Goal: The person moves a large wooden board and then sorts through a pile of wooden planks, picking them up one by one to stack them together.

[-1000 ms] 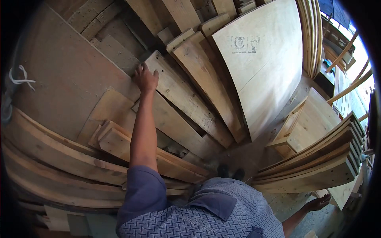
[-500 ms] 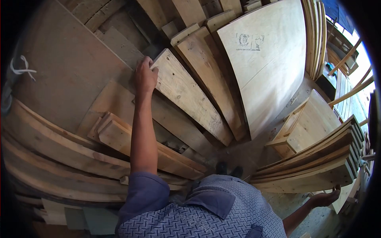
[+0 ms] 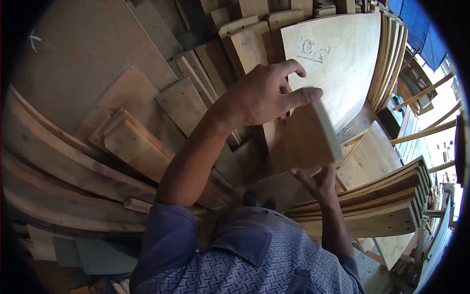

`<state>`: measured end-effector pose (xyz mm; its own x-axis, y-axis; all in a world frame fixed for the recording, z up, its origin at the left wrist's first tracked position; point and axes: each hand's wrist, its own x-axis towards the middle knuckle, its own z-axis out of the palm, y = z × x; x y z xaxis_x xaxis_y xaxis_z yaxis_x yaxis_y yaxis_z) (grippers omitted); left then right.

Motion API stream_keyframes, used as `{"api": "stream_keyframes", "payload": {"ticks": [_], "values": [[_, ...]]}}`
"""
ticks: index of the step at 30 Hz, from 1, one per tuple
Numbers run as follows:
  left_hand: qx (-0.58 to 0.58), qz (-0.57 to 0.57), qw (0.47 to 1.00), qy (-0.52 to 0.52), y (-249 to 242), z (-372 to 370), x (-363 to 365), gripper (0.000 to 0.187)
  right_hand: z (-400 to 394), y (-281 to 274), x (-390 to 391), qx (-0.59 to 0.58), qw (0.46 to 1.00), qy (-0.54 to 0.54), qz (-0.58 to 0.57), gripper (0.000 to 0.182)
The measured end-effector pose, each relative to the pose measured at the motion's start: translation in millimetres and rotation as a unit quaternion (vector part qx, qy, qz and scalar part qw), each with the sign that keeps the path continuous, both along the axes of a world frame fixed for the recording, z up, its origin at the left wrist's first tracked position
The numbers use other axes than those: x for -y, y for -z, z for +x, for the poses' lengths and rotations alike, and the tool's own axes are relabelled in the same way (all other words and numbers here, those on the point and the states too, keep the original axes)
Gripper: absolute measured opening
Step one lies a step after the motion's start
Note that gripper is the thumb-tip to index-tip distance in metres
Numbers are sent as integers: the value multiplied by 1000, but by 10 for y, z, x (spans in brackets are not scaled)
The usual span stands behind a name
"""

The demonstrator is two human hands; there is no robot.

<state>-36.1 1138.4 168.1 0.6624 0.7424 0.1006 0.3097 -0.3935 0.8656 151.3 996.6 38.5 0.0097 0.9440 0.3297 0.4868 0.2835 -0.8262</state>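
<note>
A wooden board, blurred and foreshortened with its thick end edge facing right, is lifted in front of me. My left hand is over the board's upper end, thumb and index finger spread apart, the thumb tip close to its top corner; the lower fingers are partly hidden. Below, my right hand cups the board's lower edge, thumb to the left and fingers by the corner. Behind the board leans a pale plywood sheet with a dark stamp.
Leaning planks stand behind my left hand. Curved stacked boards lie on the left. A stack of drilled boards sits at right, near a wooden frame piece. A large brown panel is at upper left.
My left hand has moved right, and the board it held among the leaning planks is now raised. My right hand has come from the far right up to the board's lower edge.
</note>
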Motion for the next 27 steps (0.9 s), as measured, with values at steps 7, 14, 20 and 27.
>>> {"api": "stream_keyframes", "payload": {"ticks": [7,14,20,27], "values": [[86,-63,991,-76,652,-663,-217,61,485,719,396,-84,949,302,13,34],[135,-292,918,-231,2211,-1281,-381,32,954,935,518,-230,903,355,66,53],[-14,-399,835,-379,4342,-1771,152,34,1607,485,1142,414,704,571,82,57],[-206,-450,828,-265,5429,-1932,963,37,2086,166,1962,467,640,609,-5,57]]}}
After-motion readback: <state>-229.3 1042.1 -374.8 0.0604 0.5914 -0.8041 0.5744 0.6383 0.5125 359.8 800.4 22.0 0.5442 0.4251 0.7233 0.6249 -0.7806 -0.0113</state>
